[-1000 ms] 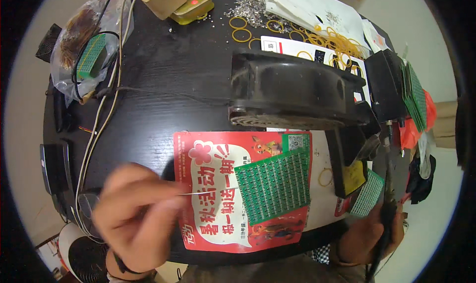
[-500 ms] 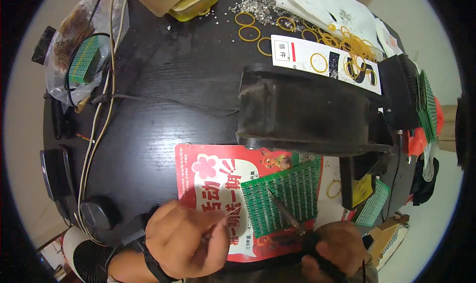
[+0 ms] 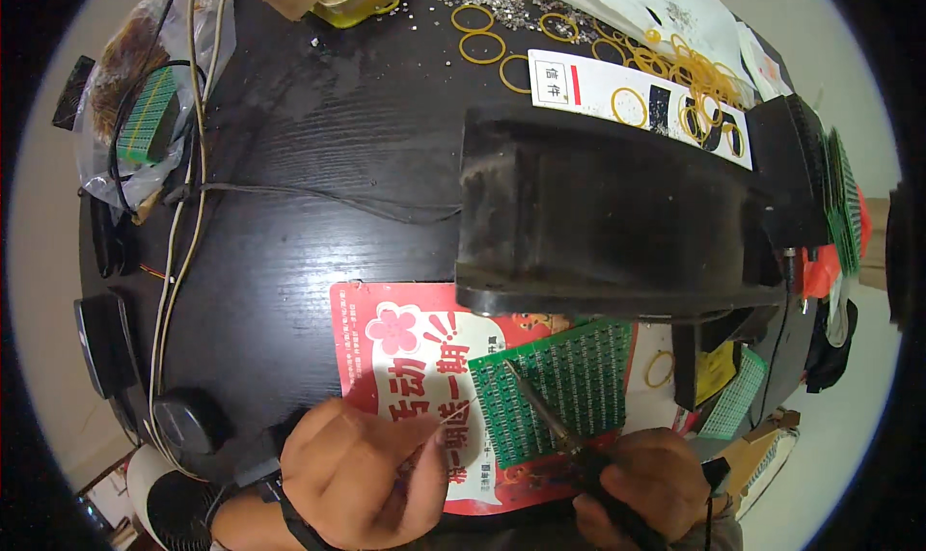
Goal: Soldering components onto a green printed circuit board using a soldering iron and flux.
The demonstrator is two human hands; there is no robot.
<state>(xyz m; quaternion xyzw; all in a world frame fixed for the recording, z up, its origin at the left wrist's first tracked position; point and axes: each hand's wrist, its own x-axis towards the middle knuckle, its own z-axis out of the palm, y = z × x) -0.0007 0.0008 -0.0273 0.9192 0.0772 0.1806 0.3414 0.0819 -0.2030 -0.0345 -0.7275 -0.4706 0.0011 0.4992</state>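
Note:
A green circuit board [image 3: 593,382], covered in rows of small parts, lies on a red and white printed sheet [image 3: 352,353]. My right hand [image 3: 661,483] is closed round the dark handle of a soldering iron [image 3: 545,411]. Its thin metal tip points up and left over the board's upper left part; whether it touches cannot be made out. Left of the board, my left hand [image 3: 367,469] is closed in a pinch on a thin wire, probably solder [image 3: 451,419], whose end sticks out toward the board's left edge.
A large black housing [image 3: 617,213] stands just beyond the board. Yellow rubber bands [image 3: 709,78], a white card [image 3: 603,97] and a heap of tiny silvery parts [image 3: 497,1] lie at the back. Cables [image 3: 198,146] run down the left, beside bagged green boards [image 3: 149,117].
The soldering iron's tip has moved slightly left, nearer the board's upper left corner. My head view has shifted a little; my left hand keeps its pinch on the wire.

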